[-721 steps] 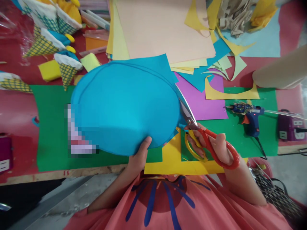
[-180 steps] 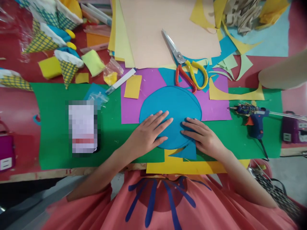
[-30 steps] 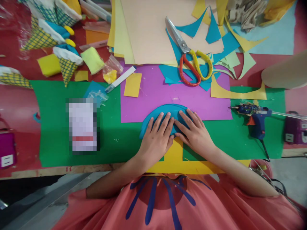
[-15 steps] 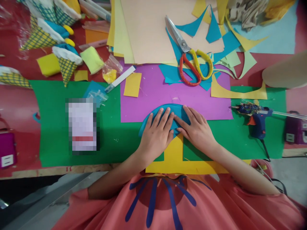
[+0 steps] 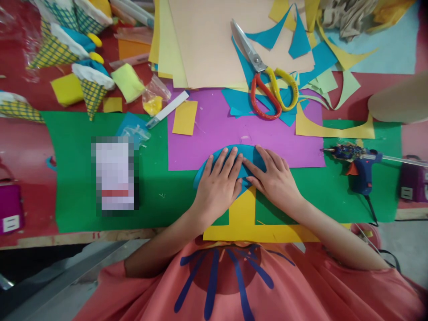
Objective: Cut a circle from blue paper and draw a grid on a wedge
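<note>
A blue piece of paper (image 5: 245,151) with a rounded far edge lies under both my hands, partly over the purple sheet (image 5: 200,151) and the green sheet (image 5: 160,191). My left hand (image 5: 219,180) presses flat on its left part, fingers stretched forward. On its right part rests my right hand (image 5: 277,180), also flat with fingers extended. The two hands nearly meet in the middle and cover much of the blue paper. From below it a yellow paper strip (image 5: 242,209) runs toward me and meets a wider yellow strip (image 5: 284,233) at the table edge.
Scissors (image 5: 264,80) with red and yellow handles lie ahead among blue offcuts. To the right are a glue gun (image 5: 363,167) with its cord and a pale cylinder (image 5: 397,100). At left sit a blurred-out object (image 5: 115,176), a cutter (image 5: 169,109) and several checked cones (image 5: 93,87).
Both hands stay pressed on the blue paper in the same place. Only a slight shift of the view shows.
</note>
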{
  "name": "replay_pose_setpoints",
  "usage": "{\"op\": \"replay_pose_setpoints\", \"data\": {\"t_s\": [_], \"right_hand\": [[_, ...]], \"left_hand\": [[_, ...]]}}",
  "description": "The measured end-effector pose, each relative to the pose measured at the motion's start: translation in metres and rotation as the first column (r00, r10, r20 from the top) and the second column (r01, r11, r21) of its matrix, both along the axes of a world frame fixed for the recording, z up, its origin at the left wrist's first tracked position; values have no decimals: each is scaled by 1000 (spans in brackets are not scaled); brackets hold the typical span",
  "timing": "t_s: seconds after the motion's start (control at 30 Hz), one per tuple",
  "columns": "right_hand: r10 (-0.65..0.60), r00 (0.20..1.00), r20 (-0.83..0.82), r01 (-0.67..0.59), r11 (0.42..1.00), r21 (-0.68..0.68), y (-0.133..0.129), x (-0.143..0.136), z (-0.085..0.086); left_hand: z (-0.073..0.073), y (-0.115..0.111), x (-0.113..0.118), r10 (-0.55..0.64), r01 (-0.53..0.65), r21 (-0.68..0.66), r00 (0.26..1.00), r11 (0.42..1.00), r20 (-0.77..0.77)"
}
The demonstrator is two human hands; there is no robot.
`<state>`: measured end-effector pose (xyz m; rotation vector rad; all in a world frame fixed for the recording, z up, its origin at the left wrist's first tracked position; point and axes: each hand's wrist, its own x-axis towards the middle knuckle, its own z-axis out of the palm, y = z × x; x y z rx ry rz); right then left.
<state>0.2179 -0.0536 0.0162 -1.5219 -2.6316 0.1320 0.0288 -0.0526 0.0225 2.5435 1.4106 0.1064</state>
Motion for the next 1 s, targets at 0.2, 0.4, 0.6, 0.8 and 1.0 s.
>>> {"op": "replay_pose_setpoints", "data": {"t_s": [0.2,0.4,0.6,0.8,1.0], "right_hand": [[-9,1000,-4,9,1000,-21,0,0,-1],[0,1000,-21,0,1000,3,0,-1,0],[-1,1000,6,1,1000,-6,1,-1,1],[6,1000,18,-6,1000,14,1,-2,2],[0,1000,19,-1,1000,6,0,-1,2]], "left_hand": [[0,0,0,7,-6,-32,1000,999,12],[-1,0,0,3,-3,-19,1000,1000,-1],[-2,0,0,-11,13,59,999,998,-37],[-1,0,0,-1,3,48,999,999,-42],[-2,0,1,-13,18,75,998,997,-58]]}}
